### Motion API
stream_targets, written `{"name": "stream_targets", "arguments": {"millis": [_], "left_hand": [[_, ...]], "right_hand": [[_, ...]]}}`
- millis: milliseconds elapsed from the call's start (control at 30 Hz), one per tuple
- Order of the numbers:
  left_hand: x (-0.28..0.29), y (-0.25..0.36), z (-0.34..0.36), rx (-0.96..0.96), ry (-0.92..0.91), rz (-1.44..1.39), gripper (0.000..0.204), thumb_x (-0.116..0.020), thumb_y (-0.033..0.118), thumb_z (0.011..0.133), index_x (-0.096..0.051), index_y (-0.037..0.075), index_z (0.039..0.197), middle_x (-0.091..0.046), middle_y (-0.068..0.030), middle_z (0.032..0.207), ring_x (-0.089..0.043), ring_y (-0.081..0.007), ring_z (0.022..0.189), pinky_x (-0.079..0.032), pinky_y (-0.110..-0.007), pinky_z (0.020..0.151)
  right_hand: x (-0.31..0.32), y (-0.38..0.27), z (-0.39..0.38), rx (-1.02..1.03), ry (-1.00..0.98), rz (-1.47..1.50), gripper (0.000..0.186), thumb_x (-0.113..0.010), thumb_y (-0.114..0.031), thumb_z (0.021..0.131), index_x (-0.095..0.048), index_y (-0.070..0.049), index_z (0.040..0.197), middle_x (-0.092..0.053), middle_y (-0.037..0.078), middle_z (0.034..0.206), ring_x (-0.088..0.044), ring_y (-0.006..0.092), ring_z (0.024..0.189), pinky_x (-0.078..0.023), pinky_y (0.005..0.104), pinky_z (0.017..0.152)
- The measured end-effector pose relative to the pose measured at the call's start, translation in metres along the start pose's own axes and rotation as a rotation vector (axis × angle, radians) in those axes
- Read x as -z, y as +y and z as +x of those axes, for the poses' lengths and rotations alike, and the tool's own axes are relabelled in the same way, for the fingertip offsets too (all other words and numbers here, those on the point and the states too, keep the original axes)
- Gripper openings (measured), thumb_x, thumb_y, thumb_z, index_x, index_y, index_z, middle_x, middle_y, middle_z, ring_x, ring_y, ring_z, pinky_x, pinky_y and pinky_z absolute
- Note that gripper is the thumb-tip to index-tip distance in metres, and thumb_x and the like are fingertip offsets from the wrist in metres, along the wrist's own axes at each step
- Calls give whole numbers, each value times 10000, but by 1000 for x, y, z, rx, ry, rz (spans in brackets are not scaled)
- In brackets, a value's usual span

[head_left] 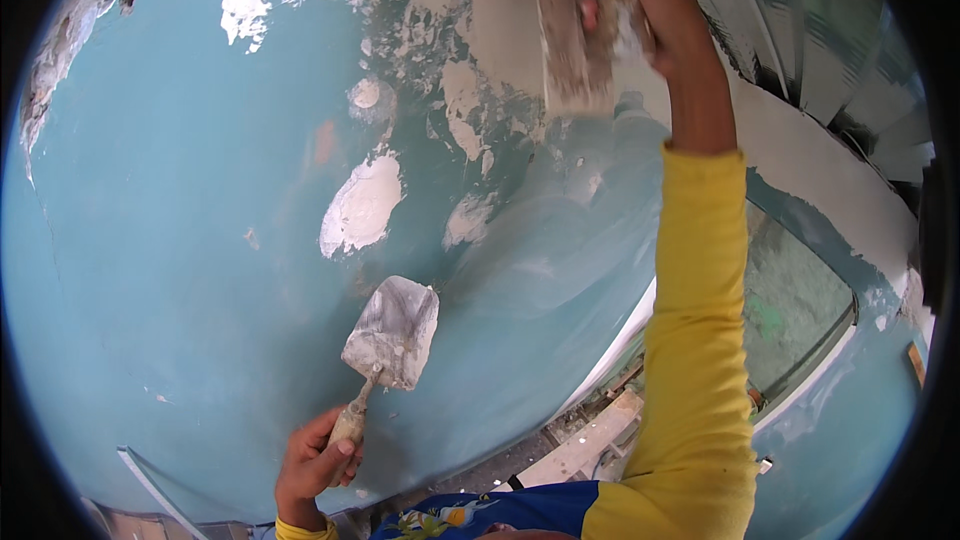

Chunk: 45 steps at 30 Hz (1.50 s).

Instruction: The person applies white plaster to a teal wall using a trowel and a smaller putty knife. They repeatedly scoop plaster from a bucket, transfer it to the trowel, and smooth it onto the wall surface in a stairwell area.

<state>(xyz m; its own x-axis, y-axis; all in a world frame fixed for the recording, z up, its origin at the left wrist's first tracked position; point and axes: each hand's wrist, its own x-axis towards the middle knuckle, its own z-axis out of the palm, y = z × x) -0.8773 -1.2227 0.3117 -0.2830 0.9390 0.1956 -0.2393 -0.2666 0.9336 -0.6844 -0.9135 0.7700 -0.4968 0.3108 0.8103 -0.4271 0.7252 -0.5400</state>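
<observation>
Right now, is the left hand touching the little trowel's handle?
Touching. The head view shows the left hand with its fingers closed around the trowel handle.

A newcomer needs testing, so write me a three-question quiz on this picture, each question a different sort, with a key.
1. True or false: the left hand grips the squarish grey trowel smeared with white by its handle.
2. Which hand holds the long, flat, rectangular, smeared float? A) left hand B) right hand
3. Fill in: the blue-painted wall carries irregular ____ patches.

Key: 1. True. 2. B. 3. White.
</observation>
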Motion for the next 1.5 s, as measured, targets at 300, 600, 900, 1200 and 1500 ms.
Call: {"name": "stream_targets", "arguments": {"millis": [300,600,900,1200,1500], "left_hand": [[5,-1,-3,-2,0,19,554,-659,184,1000,-490,-47,1475,-617,-69,858,-571,-121,632,-461,-265,521],[10,2,-5,-1,-18,18,551,-653,192,1003,-492,-49,1471,-616,-64,866,-567,-114,636,-458,-266,524],[12,4,-4,4,-13,13,534,-651,182,998,-506,-50,1457,-614,-61,863,-567,-112,634,-450,-264,519],[13,5,-6,-9,19,37,557,-674,221,972,-525,-30,1445,-622,-76,849,-567,-116,604,-458,-255,487],[11,-3,-8,-35,71,61,565,-677,251,973,-530,-28,1442,-613,-69,848,-567,-117,615,-452,-259,489]], "right_hand": [[-18,-12,9,-61,14,-78,402,-505,-378,1074,-636,-39,902,-644,105,651,-624,228,492,-545,351,494],[-42,38,-70,-206,-30,-89,390,-537,-427,1065,-575,-41,1106,-637,73,804,-616,168,554,-544,325,532],[-63,60,-158,-335,-20,-32,368,-550,-392,1062,-582,-25,1058,-620,77,816,-597,151,557,-502,297,536],[-81,49,-89,-50,-19,-76,384,-540,-404,1062,-579,-22,1076,-622,74,827,-600,147,565,-505,298,557],[-80,52,-126,-242,-95,-144,311,-547,-342,1055,-571,-32,1042,-603,60,807,-583,132,561,-491,297,551]]}}
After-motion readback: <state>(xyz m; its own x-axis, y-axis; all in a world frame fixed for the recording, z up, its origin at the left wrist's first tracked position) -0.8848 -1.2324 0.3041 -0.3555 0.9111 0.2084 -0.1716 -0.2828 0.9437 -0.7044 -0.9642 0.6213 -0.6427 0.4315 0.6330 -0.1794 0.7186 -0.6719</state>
